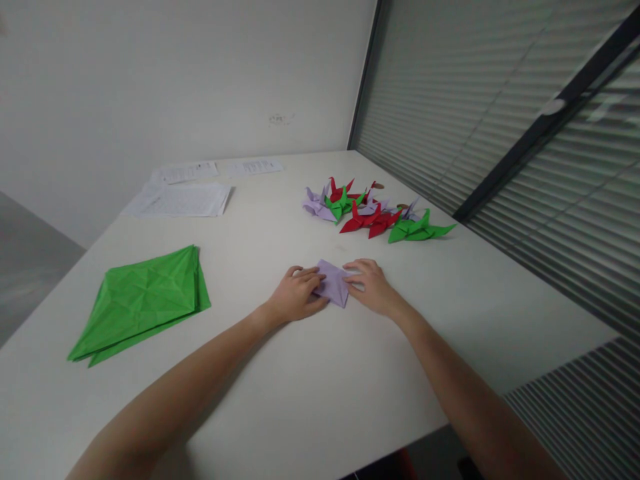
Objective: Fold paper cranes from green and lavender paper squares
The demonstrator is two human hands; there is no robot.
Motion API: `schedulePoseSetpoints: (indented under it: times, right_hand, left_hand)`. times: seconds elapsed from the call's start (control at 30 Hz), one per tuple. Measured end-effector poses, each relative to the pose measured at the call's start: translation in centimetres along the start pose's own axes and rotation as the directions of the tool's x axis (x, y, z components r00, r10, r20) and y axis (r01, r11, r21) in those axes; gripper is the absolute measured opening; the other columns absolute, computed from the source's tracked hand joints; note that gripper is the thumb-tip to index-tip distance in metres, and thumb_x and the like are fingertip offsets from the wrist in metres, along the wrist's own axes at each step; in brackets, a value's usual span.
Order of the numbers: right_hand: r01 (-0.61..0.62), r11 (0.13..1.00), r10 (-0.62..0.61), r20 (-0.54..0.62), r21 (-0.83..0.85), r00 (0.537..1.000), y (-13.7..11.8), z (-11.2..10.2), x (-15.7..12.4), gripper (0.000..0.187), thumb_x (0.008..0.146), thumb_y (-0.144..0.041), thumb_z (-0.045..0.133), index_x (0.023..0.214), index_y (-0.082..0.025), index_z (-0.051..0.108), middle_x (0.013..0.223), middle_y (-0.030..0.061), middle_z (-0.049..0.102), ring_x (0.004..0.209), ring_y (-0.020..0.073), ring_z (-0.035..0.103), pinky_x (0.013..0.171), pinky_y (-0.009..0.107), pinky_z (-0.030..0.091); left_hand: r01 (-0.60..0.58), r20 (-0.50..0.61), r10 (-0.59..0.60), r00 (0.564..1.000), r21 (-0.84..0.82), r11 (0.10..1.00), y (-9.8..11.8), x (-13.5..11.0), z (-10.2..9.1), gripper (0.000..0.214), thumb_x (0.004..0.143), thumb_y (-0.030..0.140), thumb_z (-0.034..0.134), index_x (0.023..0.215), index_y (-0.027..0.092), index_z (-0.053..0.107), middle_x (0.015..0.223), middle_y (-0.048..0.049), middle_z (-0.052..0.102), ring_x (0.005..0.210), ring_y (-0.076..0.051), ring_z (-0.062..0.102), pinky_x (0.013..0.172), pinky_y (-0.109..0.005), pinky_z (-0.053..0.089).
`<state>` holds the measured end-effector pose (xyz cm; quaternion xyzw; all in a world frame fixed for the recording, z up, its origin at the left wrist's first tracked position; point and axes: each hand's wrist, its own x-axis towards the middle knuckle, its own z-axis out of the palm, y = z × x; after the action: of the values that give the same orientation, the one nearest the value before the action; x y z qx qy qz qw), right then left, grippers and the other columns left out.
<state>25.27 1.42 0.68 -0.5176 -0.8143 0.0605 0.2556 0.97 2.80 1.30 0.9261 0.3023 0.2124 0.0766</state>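
Observation:
A small folded lilac origami paper [334, 283] lies on the table between my two hands. My left hand [300, 293] holds its left side down, the fingers on top and the thumb along the lower edge. At the paper's right edge, my right hand [370, 285] touches it with the fingertips, its fingers spread apart. Farther back on the right sit several folded paper cranes, among them a red crane [357, 219], a green crane [419, 229] and a lilac crane [320, 204].
On the left of the white table [280, 400] lies a stack of creased green paper sheets [145, 293]. Printed papers [185, 200] are spread at the back left. A wall closes off the far side, and window blinds [450, 100] run along the right edge.

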Motion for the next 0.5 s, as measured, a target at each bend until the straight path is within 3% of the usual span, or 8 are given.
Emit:
schedulePoseSetpoints:
  times: [0.1, 0.2, 0.5]
  right_hand:
    - [0.048, 0.996, -0.056, 0.100, 0.077, 0.993, -0.40, -0.46, 0.11, 0.025, 0.082, -0.013, 0.061, 0.099, -0.024, 0.075, 0.100, 0.0076, 0.069, 0.104, 0.0251, 0.055, 0.095, 0.046, 0.044]
    - [0.065, 0.989, -0.084, 0.142, 0.131, 0.986, -0.55, -0.82, 0.05, 0.036, 0.079, -0.011, 0.064, 0.112, -0.025, 0.071, 0.100, 0.0070, 0.066, 0.099, 0.0222, 0.056, 0.094, 0.043, 0.045]
    - [0.155, 0.975, -0.171, 0.087, 0.162, 0.981, 0.37, -0.53, 0.24, 0.013, 0.084, -0.019, 0.066, 0.091, -0.026, 0.076, 0.095, 0.0061, 0.068, 0.096, 0.0221, 0.057, 0.090, 0.041, 0.046]
  left_hand:
    - [0.022, 0.003, -0.022, 1.000, 0.035, 0.999, 0.03, -0.01, 0.06, 0.054, 0.088, 0.047, 0.055, 0.132, 0.016, 0.050, 0.132, -0.0158, 0.058, 0.123, -0.027, 0.054, 0.104, -0.047, 0.036]
    - [0.003, 0.013, -0.004, 1.000, 0.058, 0.998, -0.03, -0.06, 0.05, 0.064, 0.086, 0.053, 0.055, 0.136, 0.016, 0.048, 0.135, -0.0165, 0.054, 0.120, -0.029, 0.055, 0.104, -0.049, 0.036]
    - [-0.030, 0.005, 0.030, 1.000, 0.042, 0.999, -0.40, -0.02, -0.11, 0.050, 0.083, 0.046, 0.058, 0.127, 0.021, 0.060, 0.126, -0.0102, 0.060, 0.125, -0.030, 0.048, 0.104, -0.046, 0.034]
